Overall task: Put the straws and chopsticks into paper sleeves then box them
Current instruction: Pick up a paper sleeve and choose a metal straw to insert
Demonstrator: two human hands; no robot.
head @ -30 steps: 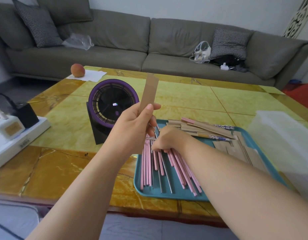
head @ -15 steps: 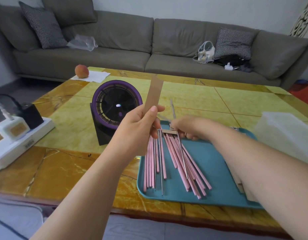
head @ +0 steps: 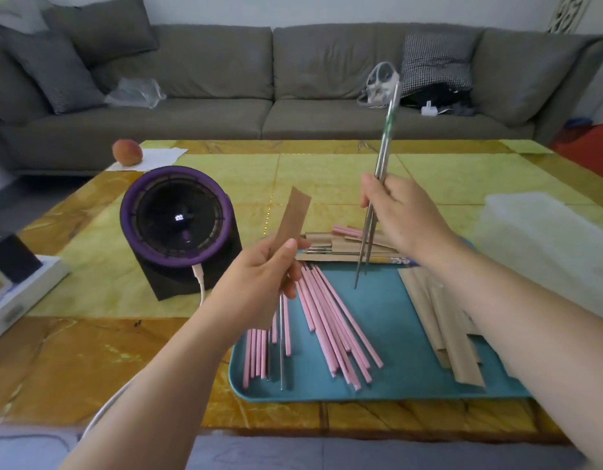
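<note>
- Chopsticks point(head: 383, 154), a metal pair, now stand lifted at 1 o'clock, our right hand point(head: 400, 215) clamped round them; a second ago it lay among the pink straws point(head: 330, 327) on the teal tray point(head: 395, 378).
- Our left hand point(head: 259, 283) still pinches a paper sleeve point(head: 291, 215) at 11 o'clock.
- We judge that sliding the pair into that sleeve comes next.

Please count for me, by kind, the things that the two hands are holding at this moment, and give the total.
Metal chopsticks, in the right hand: 2
Paper sleeve, in the left hand: 1
Total: 3
</note>
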